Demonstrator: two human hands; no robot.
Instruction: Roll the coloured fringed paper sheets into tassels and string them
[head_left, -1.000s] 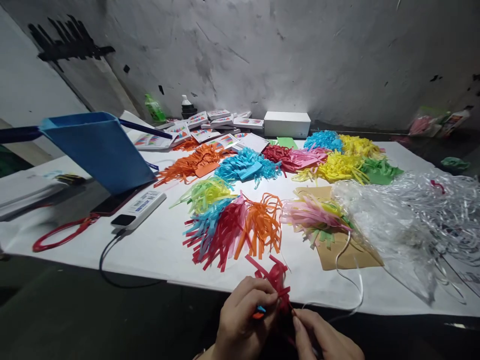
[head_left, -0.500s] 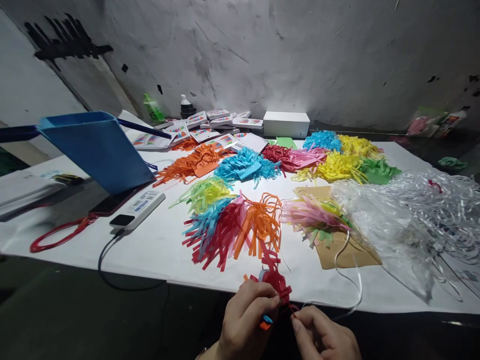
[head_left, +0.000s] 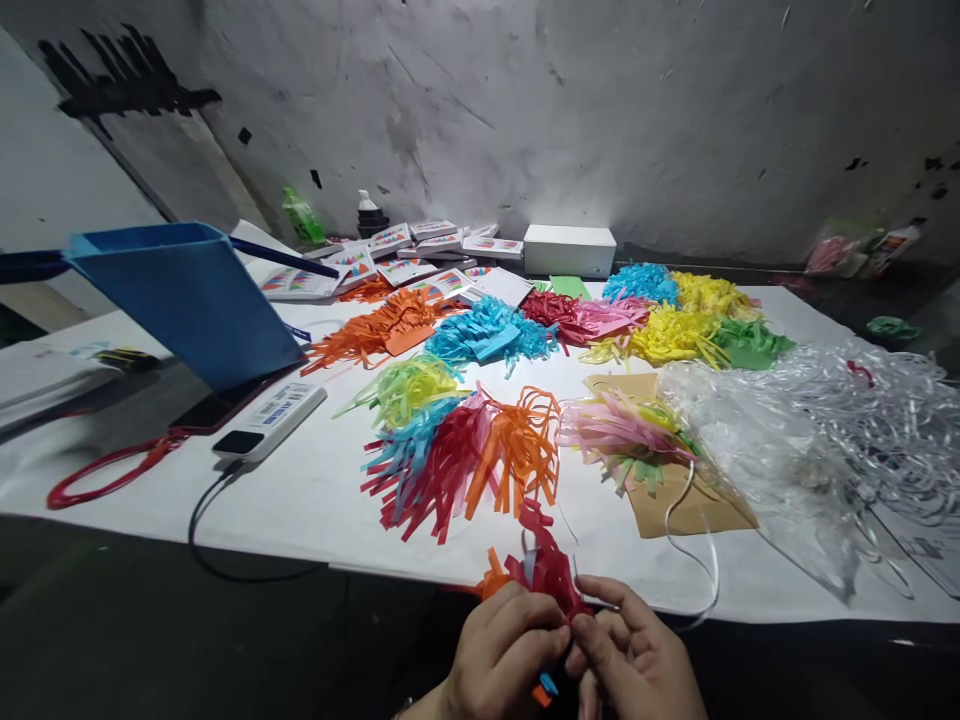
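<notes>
At the table's front edge, my left hand (head_left: 506,640) is closed round a red paper tassel (head_left: 551,570), its cut strips sticking up past the fingers. Orange paper strips (head_left: 493,574) show behind that hand, and small blue and orange paper ends (head_left: 545,688) poke out below it. My right hand (head_left: 634,645) pinches the bottom of the red tassel, thumb against the left fingertips, index finger raised. What exactly lies between the pinched fingertips is hidden. Just beyond lie fringed tassels in orange (head_left: 517,450), red (head_left: 442,465), blue (head_left: 409,440) and pale green (head_left: 405,390).
A pink tassel bunch (head_left: 619,425) rests on brown paper (head_left: 697,510) at right, beside clear plastic and silvery ribbon (head_left: 877,430). Left are a blue stand (head_left: 187,300), a white device (head_left: 270,420) with cable and a red cord (head_left: 105,480). More tassels and boxes (head_left: 570,250) line the back.
My right hand has moved up and left to meet my left hand at the tassel, and its index finger has lifted. More orange strips show behind my left hand.
</notes>
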